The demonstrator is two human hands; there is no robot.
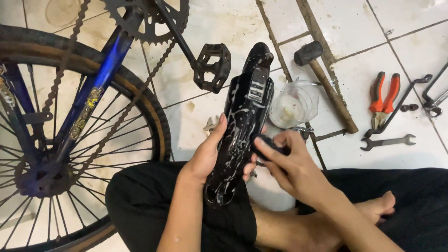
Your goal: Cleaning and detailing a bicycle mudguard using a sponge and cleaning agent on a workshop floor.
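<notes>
- A grey rectangular label (258,88) sits near the top of the black fender (240,126).
- The fender is glossy, streaked with white suds, upright over my lap.
- My left hand (207,156) wraps its edge, fingers closed on it.
- My right hand (287,163) pinches a dark cloth (267,143) against it.
- A clear cup (293,105) stands just behind.

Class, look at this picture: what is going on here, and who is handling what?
A person sits cross-legged on a tiled floor. The left hand grips a black bicycle mudguard streaked with white foam, while the right hand presses a dark pad against it. A bicycle wheel is to the left; a hammer, pliers and spanner lie to the right.
</notes>
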